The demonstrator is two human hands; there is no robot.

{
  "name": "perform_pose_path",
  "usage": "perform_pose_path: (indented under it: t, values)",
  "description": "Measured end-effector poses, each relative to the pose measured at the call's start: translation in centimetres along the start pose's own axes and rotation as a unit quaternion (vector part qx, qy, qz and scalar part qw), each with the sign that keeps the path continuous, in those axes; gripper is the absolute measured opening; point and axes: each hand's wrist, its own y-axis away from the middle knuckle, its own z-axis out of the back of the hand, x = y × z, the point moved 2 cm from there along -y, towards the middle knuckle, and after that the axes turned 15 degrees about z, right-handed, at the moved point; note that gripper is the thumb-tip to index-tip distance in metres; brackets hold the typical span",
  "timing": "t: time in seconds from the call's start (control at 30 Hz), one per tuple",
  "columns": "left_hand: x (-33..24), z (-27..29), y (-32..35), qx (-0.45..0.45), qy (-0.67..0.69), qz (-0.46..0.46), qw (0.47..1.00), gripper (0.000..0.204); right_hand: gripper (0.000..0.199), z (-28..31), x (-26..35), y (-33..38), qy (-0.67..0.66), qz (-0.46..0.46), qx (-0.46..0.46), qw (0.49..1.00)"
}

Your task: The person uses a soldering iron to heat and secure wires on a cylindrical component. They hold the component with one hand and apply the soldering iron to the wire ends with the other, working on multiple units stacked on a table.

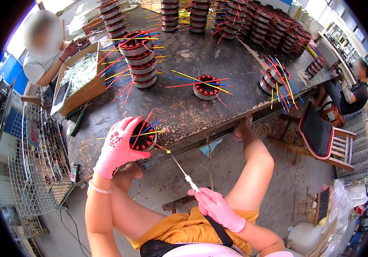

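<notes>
The motor stator (143,136) you are working on sits at the near edge of the dark worktable (184,111), a round wound core with red, blue and yellow leads fanning out of its top. Your left hand (117,147), in a pink glove, is wrapped around its left side, fingers curled over the rim and closed on it, so the stator is held tilted toward you just over the table edge. Your left forearm rises straight from the lower edge of the view, wrist bent forward, with a pale band at the wrist. Your right hand (218,208), also gloved in pink, lies lower and to the right, well apart from the stator and above your lap; its fingers are shut around the handle of a thin metal tool (183,171). The tool's shaft slants up and left, and its tip reaches a yellow lead just beside the stator's lower right edge. Your right forearm comes in from the lower right, across your orange shorts. Farther out on the table a single stator (205,88) lies alone, a stack of stators (139,60) stands behind it to the left, and green-handled pliers (78,122) rest near the left edge.
</notes>
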Motion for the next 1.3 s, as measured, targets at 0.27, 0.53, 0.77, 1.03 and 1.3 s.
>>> perform_pose_path:
  t: [0.27,0.53,0.77,1.03,1.3]
  values:
    - [-0.1,0.0,-0.1,0.018,0.001,0.018,1.0,0.098,0.031,-0.3,0.8,0.2,0.018,-0.017,-0.007,1.0]
    - [-0.1,-0.2,-0.1,-0.003,-0.001,0.001,1.0,0.094,0.031,0.2,-0.3,0.1,-0.01,-0.01,-0.003,1.0]
    - [-0.1,-0.1,-0.1,0.016,0.007,0.018,1.0,0.096,0.031,0.0,0.0,0.0,0.016,-0.009,0.01,1.0]
    - [-0.4,-0.1,-0.1,0.01,0.006,0.016,1.0,0.093,0.03,0.3,-0.8,-0.2,-0.005,0.004,0.006,1.0]
    - [-0.3,-0.2,-0.2,0.005,0.004,0.007,1.0,0.093,0.03,0.3,-0.9,-0.3,0.006,0.012,0.005,1.0]
